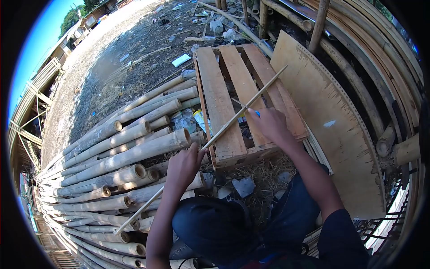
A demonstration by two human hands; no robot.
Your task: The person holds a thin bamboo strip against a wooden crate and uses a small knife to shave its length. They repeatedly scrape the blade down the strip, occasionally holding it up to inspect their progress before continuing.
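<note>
A long, thin bamboo strip point(228, 124) runs slantwise across the view, from over the wooden crate point(209, 74) down past my left forearm. My left hand point(182, 165) is closed around it near the crate's front corner. Over the slatted top, my right hand point(271, 123) is closed on a knife point(239, 103); a bit of blue shows at the fingers. Its narrow blade points up and left and crosses the strip in this view. Most of the handle is hidden in my fist.
Stacked bamboo poles point(152, 148) lie to the left, cut ends toward me. A curved plywood sheet point(331, 116) leans at the right, beside long boards and poles point(376, 54). Pale stones point(244, 186) lie by my feet. Litter is scattered on the ground point(134, 58) beyond.
</note>
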